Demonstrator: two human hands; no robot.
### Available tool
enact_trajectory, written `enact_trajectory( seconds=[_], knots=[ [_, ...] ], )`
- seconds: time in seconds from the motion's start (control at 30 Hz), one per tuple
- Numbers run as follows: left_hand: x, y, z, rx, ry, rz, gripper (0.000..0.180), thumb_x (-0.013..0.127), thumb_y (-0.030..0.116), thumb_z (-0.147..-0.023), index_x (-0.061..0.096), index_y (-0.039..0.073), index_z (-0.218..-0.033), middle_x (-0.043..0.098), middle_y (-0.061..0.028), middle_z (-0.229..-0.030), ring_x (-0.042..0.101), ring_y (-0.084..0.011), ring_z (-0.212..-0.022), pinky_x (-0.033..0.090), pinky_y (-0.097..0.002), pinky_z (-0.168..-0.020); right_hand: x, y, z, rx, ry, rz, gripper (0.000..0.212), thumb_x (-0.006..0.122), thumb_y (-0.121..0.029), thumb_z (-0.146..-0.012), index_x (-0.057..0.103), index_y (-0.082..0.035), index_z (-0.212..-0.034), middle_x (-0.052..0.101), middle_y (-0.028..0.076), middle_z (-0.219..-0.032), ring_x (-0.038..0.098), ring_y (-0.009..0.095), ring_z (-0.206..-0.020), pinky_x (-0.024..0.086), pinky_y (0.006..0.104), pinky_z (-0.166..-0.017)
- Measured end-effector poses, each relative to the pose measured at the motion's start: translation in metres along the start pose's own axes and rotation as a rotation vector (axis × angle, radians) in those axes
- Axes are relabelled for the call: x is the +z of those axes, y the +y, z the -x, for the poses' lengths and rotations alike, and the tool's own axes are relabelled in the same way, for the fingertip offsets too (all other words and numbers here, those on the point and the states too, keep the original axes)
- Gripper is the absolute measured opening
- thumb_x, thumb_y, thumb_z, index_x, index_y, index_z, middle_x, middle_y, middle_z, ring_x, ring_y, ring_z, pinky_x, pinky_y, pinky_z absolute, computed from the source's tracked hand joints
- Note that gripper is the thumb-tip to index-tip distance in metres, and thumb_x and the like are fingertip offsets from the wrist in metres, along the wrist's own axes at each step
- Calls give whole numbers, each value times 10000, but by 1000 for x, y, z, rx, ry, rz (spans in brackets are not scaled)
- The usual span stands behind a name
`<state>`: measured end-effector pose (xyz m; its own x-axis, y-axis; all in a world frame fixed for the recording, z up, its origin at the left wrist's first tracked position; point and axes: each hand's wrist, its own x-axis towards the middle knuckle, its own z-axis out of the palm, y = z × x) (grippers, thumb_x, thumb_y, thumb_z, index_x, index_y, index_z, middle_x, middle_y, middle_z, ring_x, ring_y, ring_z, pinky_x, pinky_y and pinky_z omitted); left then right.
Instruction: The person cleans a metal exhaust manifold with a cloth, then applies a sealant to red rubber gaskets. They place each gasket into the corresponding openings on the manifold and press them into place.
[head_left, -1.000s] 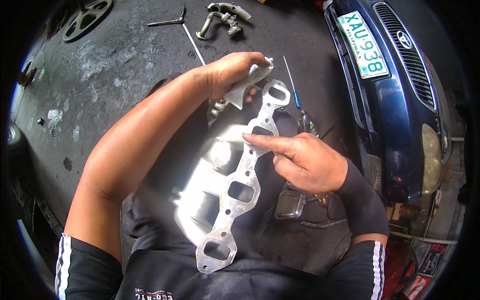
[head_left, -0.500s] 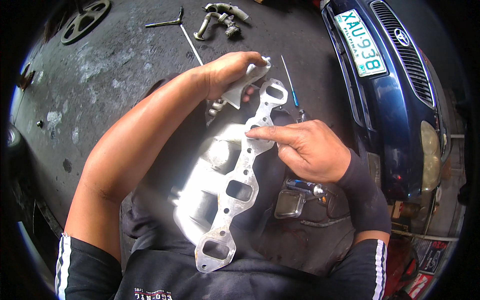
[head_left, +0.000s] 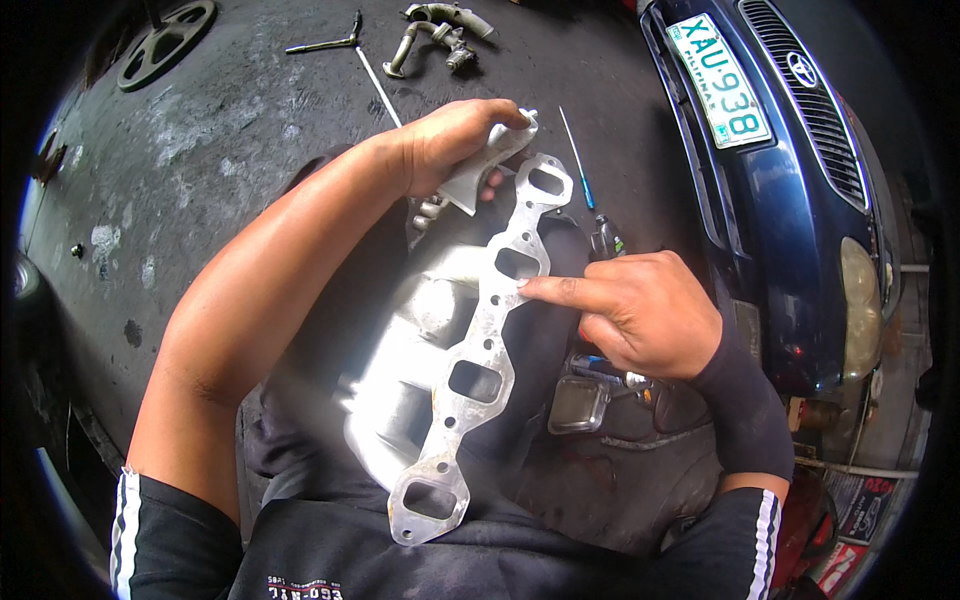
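Note:
A silver metal intake manifold (head_left: 490,323) lies lengthwise across my lap, its flat flange turned up. Four-sided ports and small bolt holes run along that flange. My left hand (head_left: 450,145) is closed around a raised part at the manifold's far end, the thumb on top and fingertips showing underneath. My right hand (head_left: 645,310) holds nothing. Its index finger is stretched out, the tip touching the flange at the near edge of the second port from the far end, while the other fingers curl in. The manifold's rounded runners (head_left: 400,350) shine brightly on the left side.
A blue-handled screwdriver (head_left: 588,190), a metal tray (head_left: 578,405) and a spray can (head_left: 600,370) lie on the right. Farther off are a T-shaped wrench (head_left: 375,80), a pipe assembly (head_left: 440,40) and a spoked wheel (head_left: 168,42). A dark blue car's bumper (head_left: 745,220) stands at right.
My right hand has drawn back to the right and slightly nearer; its fingertip has moved from across the second port to its near edge. My left hand keeps its grip.

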<state>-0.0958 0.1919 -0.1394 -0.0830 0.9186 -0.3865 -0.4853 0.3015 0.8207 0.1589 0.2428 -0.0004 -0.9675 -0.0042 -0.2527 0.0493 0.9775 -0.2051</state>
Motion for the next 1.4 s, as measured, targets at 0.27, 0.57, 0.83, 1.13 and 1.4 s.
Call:
enact_trajectory(
  seconds=[0.27, 0.57, 0.83, 1.13, 1.4],
  knots=[
    [-1, -5, -3, 15, 6, 14, 503, 574, 430, -1126, 706, -20, -1306, 723, -82, -964, 617, -123, -663, 571, -309, -585, 8, 11, -19, -11, 33, -281, 595, 576, -2, -859, 786, -141, -1398, 821, 205, -1137, 798, 378, -900, 649, 456, -852],
    [-3, -4, -2, 11, 13, -15, 508, 560, 444, -1129, 717, -12, -1288, 720, -79, -944, 618, -127, -662, 578, -318, -598, 5, 12, -25, -85, -25, -202, 606, 584, -1, -845, 807, -201, -1372, 812, 138, -974, 779, 350, -835, 640, 448, -777],
    [0, 0, -1, -45, -4, 6, 526, 551, 462, -1127, 722, -14, -1270, 651, -55, -788, 616, -133, -638, 547, -306, -583, -7, 24, -11, -36, 24, -252, 561, 581, 10, -827, 838, -143, -1301, 792, 158, -927, 768, 341, -797, 629, 437, -779],
    [-8, -1, -6, -53, -52, 21, 411, 629, 374, -1096, 706, 28, -1303, 712, -118, -1026, 656, -189, -748, 609, -381, -660, 4, 38, -42, -101, 61, -89, 523, 592, -40, -869, 828, -151, -1323, 827, 189, -1084, 799, 369, -926, 648, 460, -856],
    [-4, 1, -4, -59, -22, 7, 414, 618, 354, -1101, 698, 25, -1338, 722, -122, -1050, 660, -188, -753, 611, -379, -661, -4, 38, -25, -26, 0, -28, 551, 625, -40, -845, 826, -174, -1341, 811, 166, -983, 779, 359, -859, 630, 469, -790]
  ],
)
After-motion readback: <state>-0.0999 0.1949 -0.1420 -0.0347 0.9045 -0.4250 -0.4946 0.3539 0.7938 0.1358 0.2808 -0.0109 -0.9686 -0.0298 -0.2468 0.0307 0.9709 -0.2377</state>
